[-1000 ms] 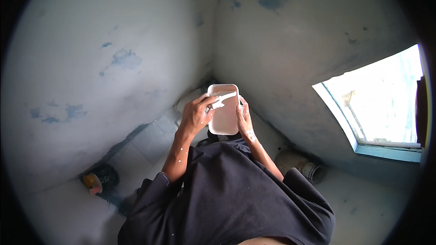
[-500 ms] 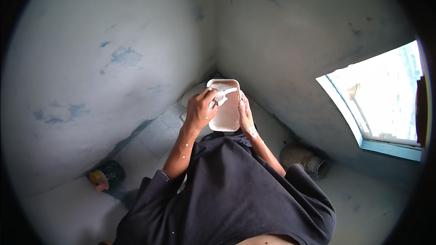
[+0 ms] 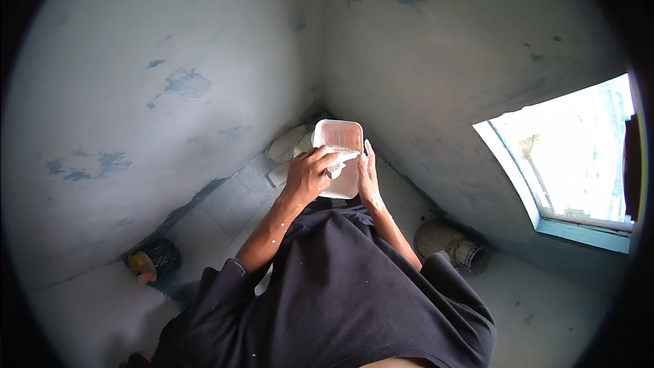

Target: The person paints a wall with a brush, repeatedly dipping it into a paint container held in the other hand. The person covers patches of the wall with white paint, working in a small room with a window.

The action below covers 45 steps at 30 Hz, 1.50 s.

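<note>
A shallow, rounded rectangular tray (image 3: 338, 125), whitish with a pinkish inside, is in front of my body near the wall corner. My right hand (image 3: 368, 176) holds the tray by its right side, its fingers stretched along the rim. My left hand (image 3: 312, 172) reaches over the tray's left edge. Its fingers are closed around a flat tool smeared white (image 3: 346, 157), lying across the middle of the tray; my fingers hide its handle, and its exact kind is unclear. White spatters dot both forearms.
Two whitish walls with blue patches (image 3: 187, 84) meet ahead of me. A bright window (image 3: 565, 153) with a pale blue frame is on the right. On the floor are a dirty bucket (image 3: 439, 238) at right, a dark container (image 3: 163, 259) at left, and pale bundles (image 3: 286, 146) behind the tray.
My left hand and the white-smeared tool have moved toward me, from the tray's far part to its middle. More of the tray's pinkish far end shows. My right hand stays at the tray's side.
</note>
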{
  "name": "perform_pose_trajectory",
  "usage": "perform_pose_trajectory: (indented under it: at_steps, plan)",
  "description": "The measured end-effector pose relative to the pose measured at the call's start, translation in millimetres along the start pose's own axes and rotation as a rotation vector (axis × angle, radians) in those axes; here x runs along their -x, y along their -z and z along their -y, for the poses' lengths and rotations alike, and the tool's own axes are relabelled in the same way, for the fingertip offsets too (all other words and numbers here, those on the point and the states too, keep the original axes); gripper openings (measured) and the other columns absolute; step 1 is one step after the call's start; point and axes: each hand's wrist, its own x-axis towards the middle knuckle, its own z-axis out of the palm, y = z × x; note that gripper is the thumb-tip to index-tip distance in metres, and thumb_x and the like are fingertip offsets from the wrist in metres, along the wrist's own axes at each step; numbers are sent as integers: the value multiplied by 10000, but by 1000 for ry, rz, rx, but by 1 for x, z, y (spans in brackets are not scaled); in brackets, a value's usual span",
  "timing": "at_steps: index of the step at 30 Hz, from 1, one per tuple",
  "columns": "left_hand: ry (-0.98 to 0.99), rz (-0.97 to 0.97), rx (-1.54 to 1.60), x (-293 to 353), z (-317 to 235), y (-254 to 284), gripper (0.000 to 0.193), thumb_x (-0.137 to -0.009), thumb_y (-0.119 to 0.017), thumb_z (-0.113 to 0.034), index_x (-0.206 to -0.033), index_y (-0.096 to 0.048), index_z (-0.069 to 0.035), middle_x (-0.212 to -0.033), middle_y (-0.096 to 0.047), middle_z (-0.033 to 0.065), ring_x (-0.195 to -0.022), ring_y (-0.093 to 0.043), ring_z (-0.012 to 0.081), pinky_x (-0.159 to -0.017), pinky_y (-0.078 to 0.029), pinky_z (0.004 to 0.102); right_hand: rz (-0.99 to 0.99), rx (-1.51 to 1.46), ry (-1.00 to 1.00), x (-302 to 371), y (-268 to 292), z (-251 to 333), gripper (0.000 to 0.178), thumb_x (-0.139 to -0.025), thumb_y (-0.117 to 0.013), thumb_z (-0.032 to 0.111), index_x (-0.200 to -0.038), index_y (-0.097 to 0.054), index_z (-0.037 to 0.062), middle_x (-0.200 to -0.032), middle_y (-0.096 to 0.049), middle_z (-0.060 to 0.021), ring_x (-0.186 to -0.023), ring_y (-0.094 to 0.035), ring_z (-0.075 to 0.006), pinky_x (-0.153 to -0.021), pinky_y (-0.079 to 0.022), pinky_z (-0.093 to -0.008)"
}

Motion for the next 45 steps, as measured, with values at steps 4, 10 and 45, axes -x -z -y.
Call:
perform_pose_trajectory:
  at_steps: [4, 10, 45]
  plan:
    - [-2, -29, -43, -6, -1, 0, 326, -675, -653, 12, -979, -677, -103, -880, -615, 41, -804, -662, 251, -699, -557, 383, -5, 40, 16, 0, 3, 2, 723, -1023, -397, 491, -1546, -146, 58, -1552, -248, -202, -1397, -336, -339, -1137, -285, -418]
    - [1, -110, -28, -14, 12, -6, 374, -696, -701, 2, -1046, -688, -128, -974, -664, 14, -822, -671, 264, -678, -553, 361, 23, 83, 87, -3, 2, -8, 733, -1018, -399, 512, -1540, -172, 50, -1542, -265, -207, -1399, -331, -327, -1139, -279, -424]
    - [68, -128, -112, 1, 19, -19, 278, -718, -770, -75, -979, -678, -102, -919, -667, 17, -791, -680, 263, -641, -546, 351, 71, 49, 54, -1, 7, -43, 655, -1029, -422, 447, -1493, -263, 12, -1500, -341, -183, -1389, -342, -287, -1141, -272, -392]
